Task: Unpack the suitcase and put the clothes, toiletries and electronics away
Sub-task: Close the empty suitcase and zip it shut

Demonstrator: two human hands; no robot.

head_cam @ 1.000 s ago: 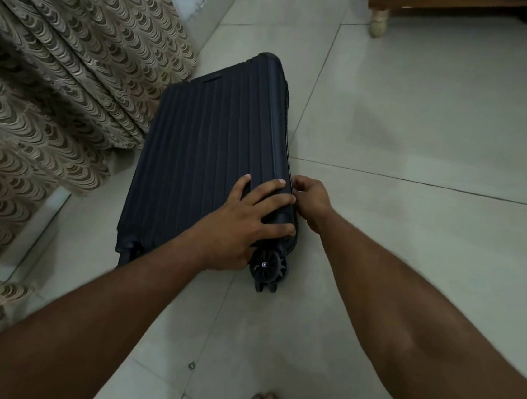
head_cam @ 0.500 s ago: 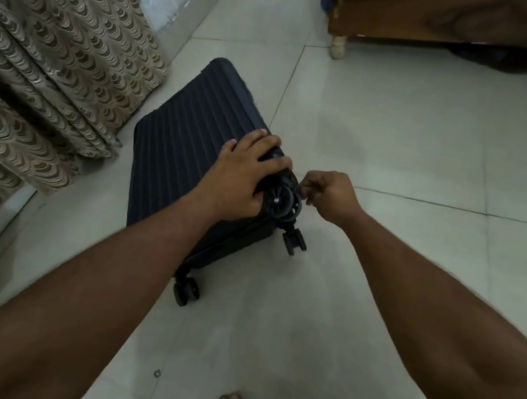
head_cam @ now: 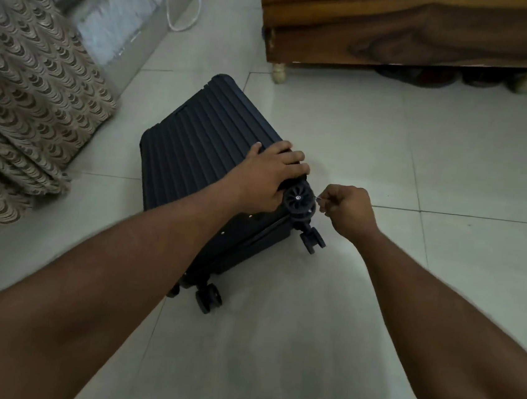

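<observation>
Pinching a small metal zip pull (head_cam: 318,199) in a tight grip, the right hand (head_cam: 347,209) has drawn it round the wheeled corner since a second ago; the left hand (head_cam: 266,175) presses flat, fingers spread, on the ribbed navy hard-shell suitcase (head_cam: 202,147), unopened on pale floor tiles (head_cam: 455,154), between patterned curtain (head_cam: 24,83) and wooden bed frame (head_cam: 403,32).

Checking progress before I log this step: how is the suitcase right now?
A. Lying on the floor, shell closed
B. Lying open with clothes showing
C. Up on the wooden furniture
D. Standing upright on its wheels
A: the suitcase lies flat on the tiled floor, shell closed, no contents visible; the left hand rests on its corner and the right hand pinches something small by a wheel.
</observation>
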